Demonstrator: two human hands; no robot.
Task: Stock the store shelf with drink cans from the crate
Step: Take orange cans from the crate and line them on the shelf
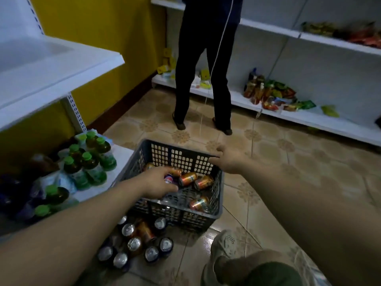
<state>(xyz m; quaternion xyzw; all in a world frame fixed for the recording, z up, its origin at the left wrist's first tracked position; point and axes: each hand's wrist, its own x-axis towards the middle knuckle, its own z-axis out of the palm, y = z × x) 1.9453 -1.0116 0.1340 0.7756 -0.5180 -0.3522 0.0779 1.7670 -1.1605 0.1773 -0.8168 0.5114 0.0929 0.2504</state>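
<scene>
Head view: our left hand [158, 182] reaching into crate [181, 212], fingers curling round blue can [170, 178] lying among orange cans [203, 182] on crate bottom. Our right hand [229, 159] hovering at crate's far right corner, fingers loose and apart, holding nothing; whether thumb is touching rim, we cannot tell. Crate sitting on tiled floor [288, 162]. Upright cans [134, 244] standing on floor just before crate's near side. Green-capped bottles [90, 166] crowding low shelf [123, 155] at left. Another person [202, 69] standing at far shelf [309, 118].
</scene>
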